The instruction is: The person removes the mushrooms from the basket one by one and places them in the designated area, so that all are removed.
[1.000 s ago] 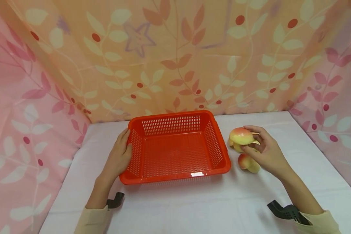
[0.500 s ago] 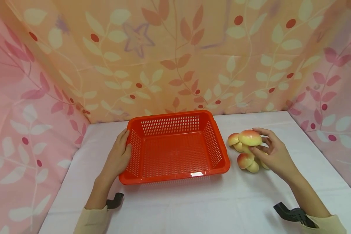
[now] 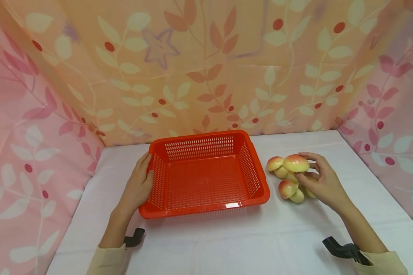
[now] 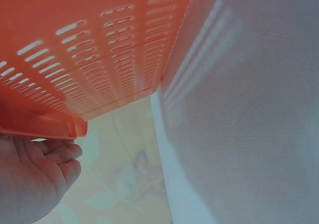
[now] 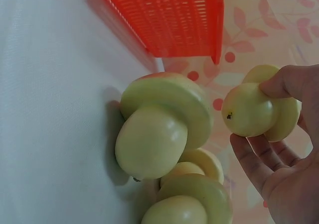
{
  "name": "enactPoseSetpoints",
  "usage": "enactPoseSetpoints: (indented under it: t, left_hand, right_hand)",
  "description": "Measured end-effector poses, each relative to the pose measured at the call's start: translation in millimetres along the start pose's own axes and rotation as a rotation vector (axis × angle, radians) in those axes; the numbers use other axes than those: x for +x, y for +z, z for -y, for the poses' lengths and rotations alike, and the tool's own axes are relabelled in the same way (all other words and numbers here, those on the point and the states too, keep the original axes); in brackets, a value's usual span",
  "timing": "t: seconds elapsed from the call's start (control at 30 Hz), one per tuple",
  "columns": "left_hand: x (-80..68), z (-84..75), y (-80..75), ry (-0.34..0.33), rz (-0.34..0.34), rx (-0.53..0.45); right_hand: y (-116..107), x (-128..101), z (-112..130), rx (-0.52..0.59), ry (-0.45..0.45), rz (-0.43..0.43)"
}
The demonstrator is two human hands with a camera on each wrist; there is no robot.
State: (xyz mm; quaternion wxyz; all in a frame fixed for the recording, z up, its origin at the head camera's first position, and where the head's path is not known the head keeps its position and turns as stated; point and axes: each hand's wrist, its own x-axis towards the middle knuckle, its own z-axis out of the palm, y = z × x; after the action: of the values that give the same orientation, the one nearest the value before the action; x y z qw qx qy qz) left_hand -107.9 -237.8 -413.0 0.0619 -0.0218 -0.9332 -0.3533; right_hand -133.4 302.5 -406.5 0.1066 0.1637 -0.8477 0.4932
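Note:
A red plastic basket (image 3: pixel 206 179) with slotted walls stands on the white table. My left hand (image 3: pixel 136 186) grips its left rim, and in the left wrist view the bent fingers (image 4: pixel 70 154) lie against the rim from outside. To the right of the basket, my right hand (image 3: pixel 321 183) pinches a toy mushroom (image 3: pixel 296 163) with a red-yellow cap, between thumb and fingers. It hangs above other mushrooms on the table: one at the back left (image 3: pixel 275 164), one in front (image 3: pixel 289 190), and another partly hidden under the hand. The right wrist view shows the held mushroom's pale stem (image 5: pixel 249 112), apart from the lying ones.
Orange leaf-patterned cloth (image 3: pixel 206 68) hangs behind the table, with pink patterned cloth (image 3: pixel 31 152) along the left and more on the right. White cloth covers the table (image 3: pixel 220 244). A black wrist mount (image 3: pixel 345 250) sticks out from the right sleeve, and another from the left.
My right hand has drawn right and slightly towards me with its mushroom, uncovering more of the ones beneath. It has barely moved over the last half second. The left hand stays at the basket.

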Motion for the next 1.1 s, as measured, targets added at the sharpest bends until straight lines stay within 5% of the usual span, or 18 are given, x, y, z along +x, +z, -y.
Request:
enactPoseSetpoints:
  t: [1.1]
  left_hand:
    - [-0.9,-1.9,-0.1,0.010,-0.022,0.010]
  right_hand:
    - [0.9,12.9,-10.7,-0.253,-0.055,-0.044]
